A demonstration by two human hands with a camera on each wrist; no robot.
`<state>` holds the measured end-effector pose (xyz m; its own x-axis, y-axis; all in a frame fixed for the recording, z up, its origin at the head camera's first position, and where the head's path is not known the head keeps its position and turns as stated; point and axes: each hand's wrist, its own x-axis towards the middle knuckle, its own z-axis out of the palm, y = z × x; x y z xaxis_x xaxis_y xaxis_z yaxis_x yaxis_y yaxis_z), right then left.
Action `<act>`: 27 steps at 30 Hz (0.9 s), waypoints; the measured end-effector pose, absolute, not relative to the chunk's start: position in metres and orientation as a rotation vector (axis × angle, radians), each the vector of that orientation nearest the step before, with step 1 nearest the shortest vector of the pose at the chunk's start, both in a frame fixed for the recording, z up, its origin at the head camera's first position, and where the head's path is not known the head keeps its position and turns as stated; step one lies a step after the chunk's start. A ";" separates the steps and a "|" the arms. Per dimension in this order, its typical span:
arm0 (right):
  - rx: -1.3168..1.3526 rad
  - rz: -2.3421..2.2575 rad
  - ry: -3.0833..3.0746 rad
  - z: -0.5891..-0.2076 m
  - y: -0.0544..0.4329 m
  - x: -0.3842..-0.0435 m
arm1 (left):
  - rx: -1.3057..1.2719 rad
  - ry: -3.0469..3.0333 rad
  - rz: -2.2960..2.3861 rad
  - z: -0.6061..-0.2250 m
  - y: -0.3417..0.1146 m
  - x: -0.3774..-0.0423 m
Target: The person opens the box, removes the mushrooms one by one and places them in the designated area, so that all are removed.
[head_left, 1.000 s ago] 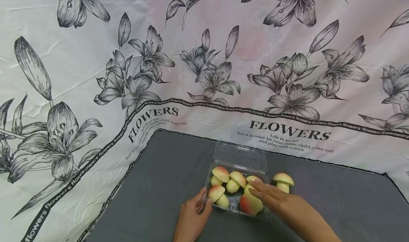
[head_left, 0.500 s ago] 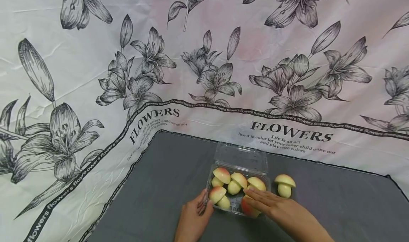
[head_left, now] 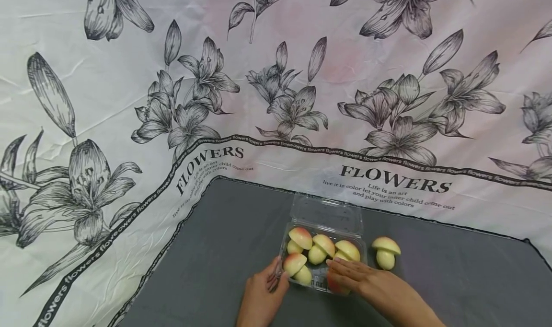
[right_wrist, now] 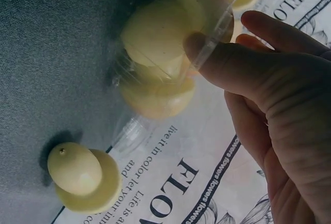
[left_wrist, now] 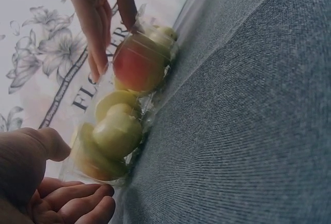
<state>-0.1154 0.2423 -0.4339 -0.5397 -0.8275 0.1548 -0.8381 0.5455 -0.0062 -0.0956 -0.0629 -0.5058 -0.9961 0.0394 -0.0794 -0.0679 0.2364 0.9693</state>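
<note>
A clear plastic box point(head_left: 319, 289) holds several mushroom-shaped pieces, pale yellow-green with red blushes on their caps. My left hand point(head_left: 263, 288) pinches the box's left side between thumb and fingers. My right hand point(head_left: 366, 281) lies over the front-right mushroom-shaped piece point(head_left: 335, 285), hiding much of it. Its fingers are fairly straight, and the right wrist view shows the thumb point(right_wrist: 227, 61) over the box's rim, against the piece. Behind that hand is the back-right mushroom-shaped piece point(head_left: 348, 250), partly covered. Another mushroom-shaped piece point(head_left: 385, 252) stands upright outside the box, to its right.
The box's clear lid point(head_left: 327, 214) is folded back, toward the cloth backdrop point(head_left: 293, 169) printed with flowers and lettering. Box and loose piece stand on a dark grey cloth surface point(head_left: 215, 240). That surface's far edge runs along the backdrop.
My right hand has come nearer, from the back-right mushroom-shaped piece to the front-right one, uncovering most of the former. My left hand keeps its hold on the box. The view has shifted slightly.
</note>
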 end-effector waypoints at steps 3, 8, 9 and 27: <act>1.430 0.131 -2.632 -0.436 0.243 -0.116 | -0.025 2.394 1.891 -0.505 -0.062 -0.095; 1.462 0.095 -2.600 -0.437 0.239 -0.117 | -0.028 2.379 1.888 -0.505 -0.063 -0.095; 1.474 0.088 -2.596 -0.438 0.238 -0.117 | -0.028 2.375 1.888 -0.505 -0.063 -0.095; 1.589 0.059 -2.585 -0.442 0.229 -0.123 | -0.031 2.363 1.893 -0.505 -0.063 -0.095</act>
